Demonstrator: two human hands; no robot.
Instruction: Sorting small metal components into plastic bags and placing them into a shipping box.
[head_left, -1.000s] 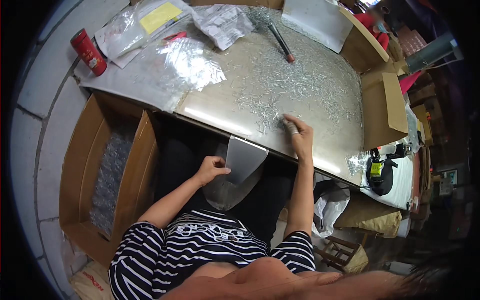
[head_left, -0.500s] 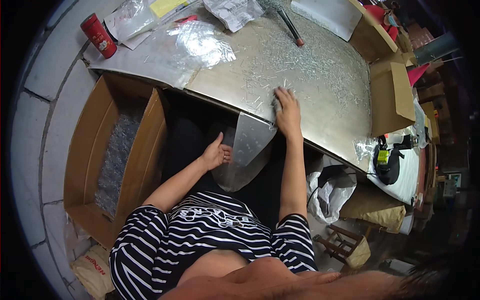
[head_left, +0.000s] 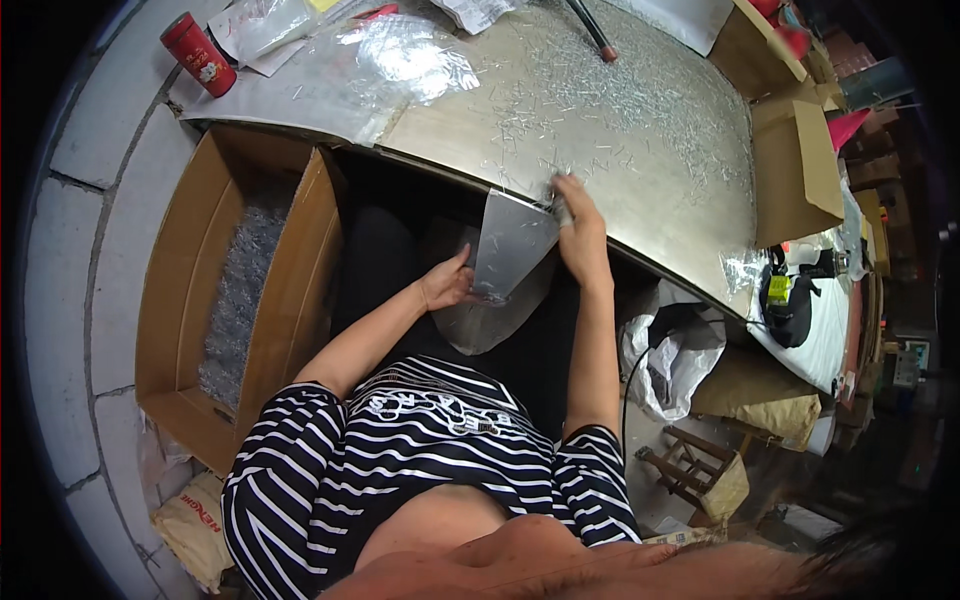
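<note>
My right hand (head_left: 583,232) rests at the near edge of the metal-topped table (head_left: 660,215), its fingers stretched out and slightly bent over the surface. Dark coverings show on some fingertips, which are a little blurred. Small, thin, shiny pin-like pieces (head_left: 625,95) lie scattered over the tabletop. From the edge beside this hand hangs a translucent plastic sheet (head_left: 508,240), narrowing downward like a chute. My left hand (head_left: 447,283) is held cupped and open at the sheet's lower left, thumb up. A few small pieces show by its fingertips; whether it touches them I cannot tell.
At my left stands an open cardboard box (head_left: 285,270) partly filled with shiny pieces (head_left: 240,310). A red can (head_left: 198,56), clear plastic bags (head_left: 405,60) and a dark rod (head_left: 592,30) lie on the table. A cardboard barrier (head_left: 795,175) and a white sack (head_left: 670,365) are on the right.
My right hand has drawn back toward the table edge, over the top of the sheet. My left hand has moved right and up, closer to the sheet. The view has shifted slightly.
</note>
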